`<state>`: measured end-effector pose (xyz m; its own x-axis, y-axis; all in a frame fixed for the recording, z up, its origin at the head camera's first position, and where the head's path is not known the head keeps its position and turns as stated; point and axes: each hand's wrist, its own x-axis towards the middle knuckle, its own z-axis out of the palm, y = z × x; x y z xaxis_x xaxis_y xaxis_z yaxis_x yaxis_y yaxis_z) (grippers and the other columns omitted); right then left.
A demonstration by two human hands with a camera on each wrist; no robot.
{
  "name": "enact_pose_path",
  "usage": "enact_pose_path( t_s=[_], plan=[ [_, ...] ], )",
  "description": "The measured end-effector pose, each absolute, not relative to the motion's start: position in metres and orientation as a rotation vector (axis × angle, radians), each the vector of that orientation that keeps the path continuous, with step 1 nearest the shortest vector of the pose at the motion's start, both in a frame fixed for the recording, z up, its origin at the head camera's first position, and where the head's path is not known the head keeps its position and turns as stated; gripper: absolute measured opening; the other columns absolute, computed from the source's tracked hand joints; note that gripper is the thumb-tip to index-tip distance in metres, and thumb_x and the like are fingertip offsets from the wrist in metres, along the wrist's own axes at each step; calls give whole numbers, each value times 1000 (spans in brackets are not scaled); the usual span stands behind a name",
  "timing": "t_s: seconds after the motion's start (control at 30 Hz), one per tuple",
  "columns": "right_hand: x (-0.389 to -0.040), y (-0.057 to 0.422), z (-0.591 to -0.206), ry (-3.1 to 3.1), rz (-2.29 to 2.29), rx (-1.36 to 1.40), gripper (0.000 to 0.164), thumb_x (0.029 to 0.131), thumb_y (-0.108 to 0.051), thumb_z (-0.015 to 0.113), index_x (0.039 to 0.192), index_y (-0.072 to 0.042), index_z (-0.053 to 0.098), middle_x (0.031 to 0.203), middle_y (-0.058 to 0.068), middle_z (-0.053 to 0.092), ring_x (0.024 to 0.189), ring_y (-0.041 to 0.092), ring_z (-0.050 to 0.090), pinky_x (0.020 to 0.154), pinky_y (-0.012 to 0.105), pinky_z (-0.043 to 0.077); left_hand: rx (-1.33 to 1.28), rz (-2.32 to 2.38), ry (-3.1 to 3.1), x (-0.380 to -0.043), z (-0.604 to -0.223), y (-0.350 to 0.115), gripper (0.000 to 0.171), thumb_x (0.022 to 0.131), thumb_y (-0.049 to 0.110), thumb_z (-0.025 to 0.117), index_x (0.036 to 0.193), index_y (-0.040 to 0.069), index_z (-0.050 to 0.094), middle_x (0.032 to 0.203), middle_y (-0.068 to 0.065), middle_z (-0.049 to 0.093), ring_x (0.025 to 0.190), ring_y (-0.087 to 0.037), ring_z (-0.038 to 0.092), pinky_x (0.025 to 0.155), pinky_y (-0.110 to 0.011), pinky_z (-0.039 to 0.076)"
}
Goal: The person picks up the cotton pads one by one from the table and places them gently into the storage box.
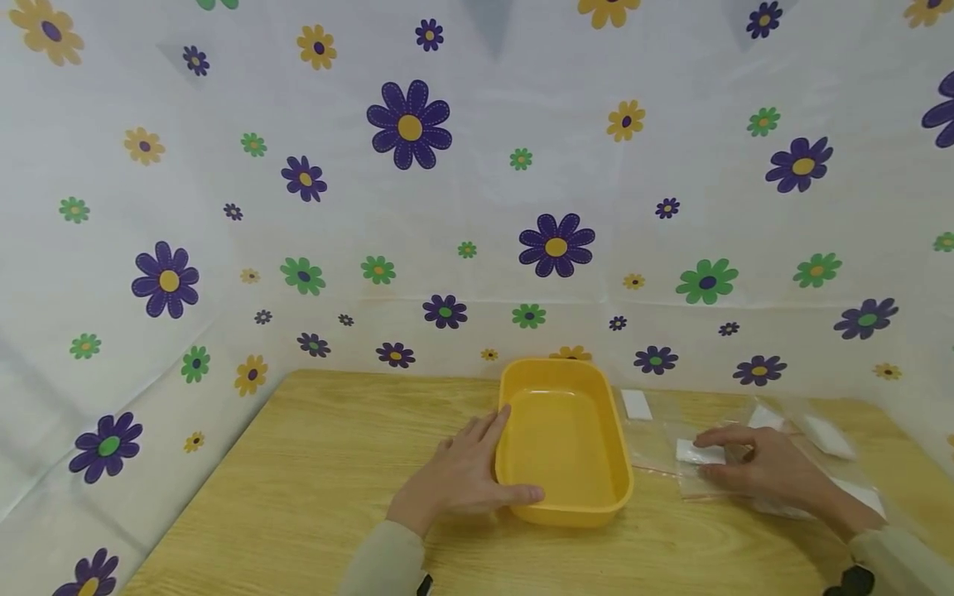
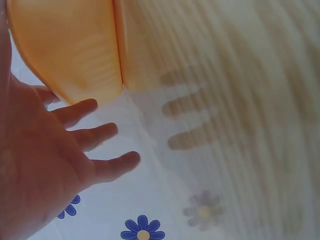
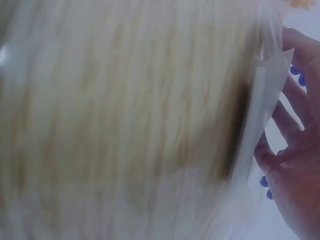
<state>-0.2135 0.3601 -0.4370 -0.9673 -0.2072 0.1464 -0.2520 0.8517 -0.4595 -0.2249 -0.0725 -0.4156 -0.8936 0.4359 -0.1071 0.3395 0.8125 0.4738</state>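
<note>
A yellow plastic tub [image 1: 564, 517] stands on the wooden table, its inside bare. My left hand [image 1: 465, 472] rests at the tub's left side, the thumb over the rim near the front corner. In the left wrist view its other fingers [image 2: 102, 135] are straight and spread, some of them off the tub. To the tub's right, my right hand [image 1: 775, 468] pinches a clear plastic bag [image 1: 689, 480] with a white piece [image 1: 689, 451] in it between thumb and forefinger. The right wrist view shows the bag's edge [image 3: 257, 100] tilted up beside the fingers, partly blurred.
More clear bags with white pieces lie around the right hand, one white piece [image 1: 637, 405] beside the tub and another [image 1: 829, 436] farther right. The wooden table [image 1: 313, 472] stretches left of the tub. A flower-printed white sheet [image 1: 462, 190] hangs behind and at the sides.
</note>
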Motion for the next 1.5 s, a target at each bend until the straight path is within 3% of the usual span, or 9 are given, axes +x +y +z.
enact_pose_path(
  t_s=[0.1, 0.17, 0.53, 0.67, 0.77, 0.83, 1.1, 1.27, 1.5],
  plan=[
    [-215, 360, -440, -2960, 795, 381, 37, 83, -39, 84, 114, -20, 78, 129, 16, 72, 125, 50, 59, 94, 65, 53, 597, 666, 2782, -222, -416, -71, 119, 79, 86, 58, 167, 29, 2, 173, -3, 19, 158, -35, 24, 120, -70, 28],
    [-217, 360, -442, -2960, 826, 403, 35, 84, -37, 84, 114, -18, 79, 129, 16, 72, 128, 53, 55, 96, 74, 45, 594, 670, 2778, -221, -416, -70, 119, 80, 85, 58, 167, 27, 1, 173, -3, 18, 158, -36, 23, 120, -71, 28],
    [-217, 357, -444, -2894, 861, 421, 5, 90, -29, 79, 95, -28, 80, 121, 10, 76, 126, 51, 58, 95, 74, 46, 560, 699, 2758, -222, -417, -69, 127, 75, 89, 59, 166, 27, -2, 171, -5, 27, 155, -32, 31, 121, -67, 28],
    [-215, 357, -443, -2892, 826, 381, 2, 91, -30, 78, 93, -32, 79, 120, 6, 77, 121, 14, 64, 95, 59, 54, 570, 728, 2736, -224, -419, -70, 130, 73, 87, 64, 165, 30, -8, 164, -5, 40, 145, -29, 47, 117, -67, 35],
    [-214, 359, -442, -2862, 820, 390, 4, 92, -28, 78, 93, -32, 79, 119, 6, 77, 110, -17, 51, 83, 35, 59, 580, 751, 2707, -226, -419, -70, 132, 72, 84, 69, 165, 33, -11, 162, -3, 44, 139, -27, 52, 114, -67, 38],
    [-213, 360, -440, -2818, 836, 412, 7, 92, -24, 77, 92, -31, 79, 117, 5, 78, 105, -25, 47, 74, 25, 58, 579, 752, 2692, -227, -418, -70, 133, 71, 84, 70, 164, 34, -12, 163, -2, 43, 137, -27, 54, 114, -67, 38],
    [-211, 354, -423, -2652, 938, 475, 14, 91, -12, 77, 95, -25, 79, 116, -28, 70, 104, -26, 48, 68, 20, 57, 591, 754, 2689, -226, -416, -70, 136, 70, 84, 71, 165, 31, -11, 161, -3, 46, 127, -26, 60, 113, -64, 42],
    [-211, 341, -408, -2617, 913, 501, 16, 91, -12, 78, 94, -28, 78, 117, -23, 72, 106, -26, 46, 72, 19, 56, 590, 752, 2689, -225, -415, -70, 136, 71, 82, 72, 165, 28, -10, 160, -4, 47, 129, -27, 59, 113, -65, 40],
    [-206, 320, -391, -2626, 875, 518, 16, 92, -19, 78, 95, -35, 77, 121, -2, 76, 107, -27, 49, 80, 17, 56, 603, 753, 2694, -226, -416, -69, 137, 70, 82, 72, 165, 27, -9, 159, -4, 48, 130, -27, 58, 112, -66, 40]
  ],
)
